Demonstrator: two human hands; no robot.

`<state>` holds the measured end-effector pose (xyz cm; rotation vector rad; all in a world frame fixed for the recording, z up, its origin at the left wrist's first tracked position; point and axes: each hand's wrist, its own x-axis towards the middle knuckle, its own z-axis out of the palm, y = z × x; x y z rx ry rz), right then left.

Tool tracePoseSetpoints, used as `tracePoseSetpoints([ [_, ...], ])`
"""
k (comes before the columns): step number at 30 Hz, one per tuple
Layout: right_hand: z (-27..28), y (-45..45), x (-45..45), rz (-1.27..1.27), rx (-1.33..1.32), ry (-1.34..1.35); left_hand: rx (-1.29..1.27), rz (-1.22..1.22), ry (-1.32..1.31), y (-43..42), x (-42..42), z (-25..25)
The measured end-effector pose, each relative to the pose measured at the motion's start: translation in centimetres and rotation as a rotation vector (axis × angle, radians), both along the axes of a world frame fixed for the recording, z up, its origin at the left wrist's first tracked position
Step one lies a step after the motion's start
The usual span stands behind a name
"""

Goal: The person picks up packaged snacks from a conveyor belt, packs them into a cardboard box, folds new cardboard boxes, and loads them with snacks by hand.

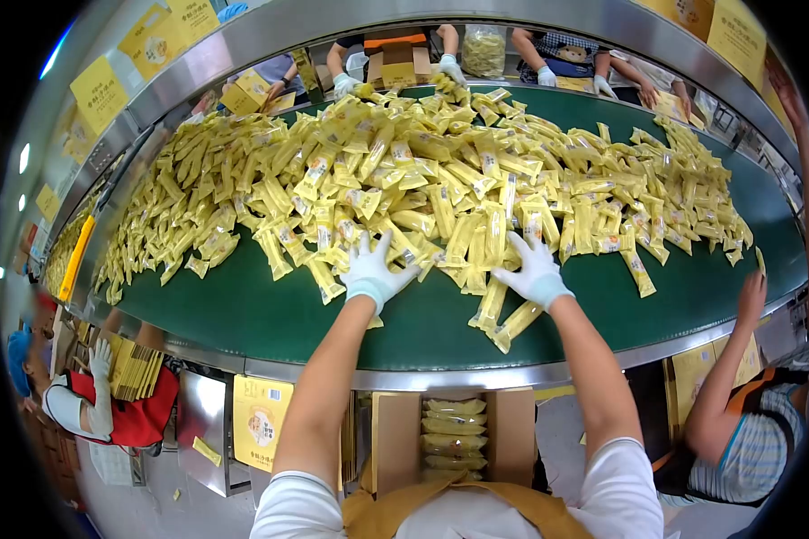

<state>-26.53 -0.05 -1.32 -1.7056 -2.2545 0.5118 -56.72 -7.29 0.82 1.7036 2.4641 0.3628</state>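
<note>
A large heap of yellow wrapped snack packets lies across a green conveyor belt. My left hand, in a white glove, rests at the near edge of the heap with its fingers spread. To its right, my right hand, gloved the same way, touches packets with fingers apart. Neither hand is closed round a packet. Two loose packets lie just below my right hand. Below the belt, between my arms, stands an open cardboard box with several packets stacked inside.
A metal rail edges the belt nearby. Across it, gloved co-workers handle packets and boxes. One person is at the left, another at the right. A yellow printed carton stands left of my box.
</note>
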Motion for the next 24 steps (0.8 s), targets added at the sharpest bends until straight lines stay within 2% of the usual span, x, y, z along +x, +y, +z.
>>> tracePoseSetpoints([
  [3, 1.3, 0.6, -4.9, -0.199, -0.102, -0.206, -0.121, 0.020, 0.130, 1.6, 1.3, 0.2],
  [6, -0.6, 0.2, -6.3, -0.208, -0.012, -0.258, -0.058, -0.097, 0.127, 1.2, 0.3, -1.3],
  [10, -1.6, -2.5, -6.1, 0.000, 0.113, -0.263, -0.044, -0.295, 0.167, -0.7, -0.5, -2.1],
  [18, -0.7, -6.7, -2.4, 0.444, 0.109, -0.347, 0.005, -0.696, 0.199, -7.3, -1.0, -1.8],
  [21, -2.3, -7.9, 0.9, 0.565, 0.262, -0.378, 0.034, -0.831, 0.173, -9.9, -2.7, -2.6],
  [23, -1.1, -9.5, 2.4, 0.475, 0.277, -0.355, 0.073, -0.901, 0.125, -11.2, -4.0, -2.7],
  [24, -1.0, -10.3, 3.3, 0.401, 0.314, -0.329, 0.150, -0.918, 0.181, -11.9, -4.5, -2.6],
])
